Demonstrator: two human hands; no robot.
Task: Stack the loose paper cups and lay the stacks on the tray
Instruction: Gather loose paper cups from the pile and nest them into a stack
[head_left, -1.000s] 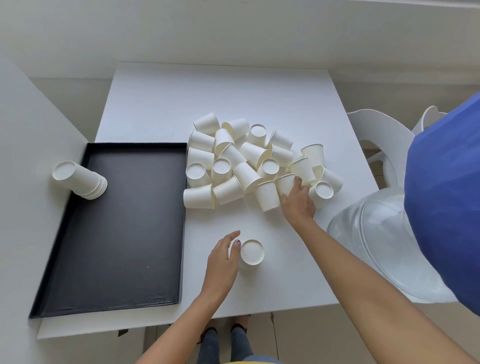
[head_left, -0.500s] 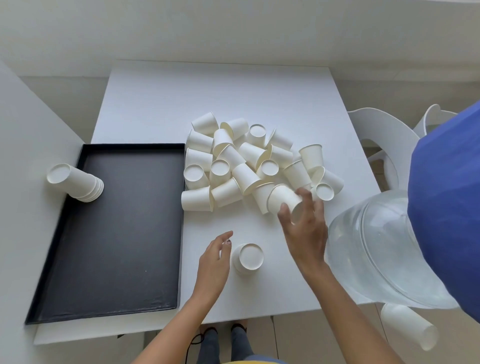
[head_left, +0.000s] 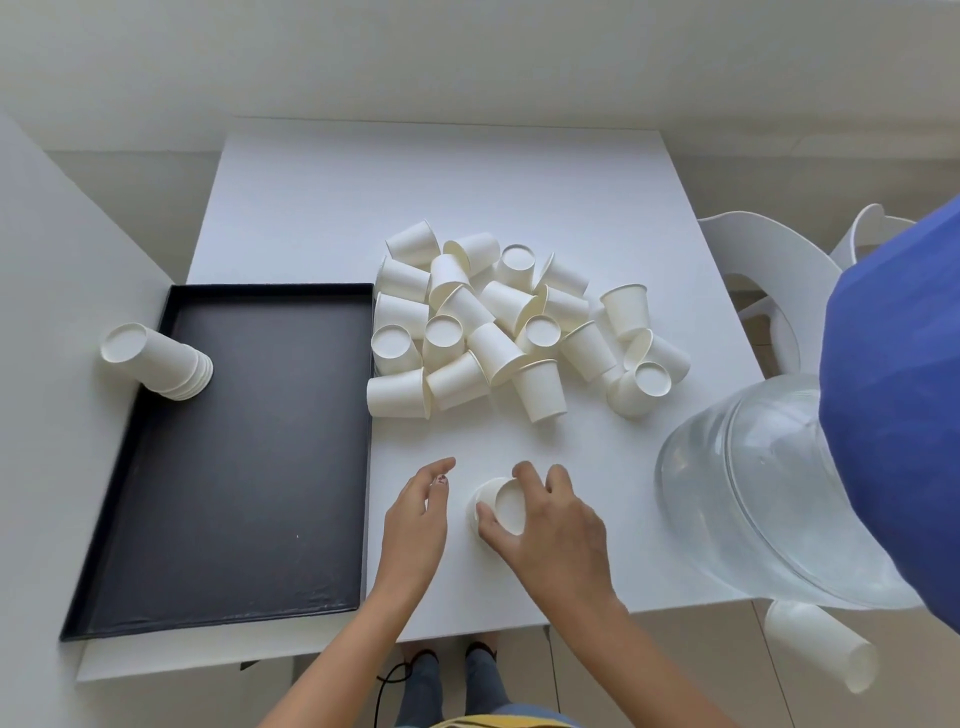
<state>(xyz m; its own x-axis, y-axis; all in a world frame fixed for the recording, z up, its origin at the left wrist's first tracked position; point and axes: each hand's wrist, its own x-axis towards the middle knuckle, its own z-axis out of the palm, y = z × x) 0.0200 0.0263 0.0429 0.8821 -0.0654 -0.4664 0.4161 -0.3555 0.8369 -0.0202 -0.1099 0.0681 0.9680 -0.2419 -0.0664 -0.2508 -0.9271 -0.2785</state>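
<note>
The fingers (head_left: 525, 474) of the right hand (head_left: 553, 527) are curling round an upside-down paper cup (head_left: 505, 506) sitting on the tabletop (head_left: 415, 182) near its front edge; the left hand (head_left: 415, 522) is lying just beside it, fingers relaxed and holding nothing. Bare tabletop is separating them from the pile of loose cups (head_left: 498, 322), which is lying just beside the black tray's (head_left: 234, 467) right rim; one stack (head_left: 161, 364) is lying across its left rim.

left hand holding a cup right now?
No. The left hand is open and just left of the cup without touching it; only the right hand grips that cup.
</note>
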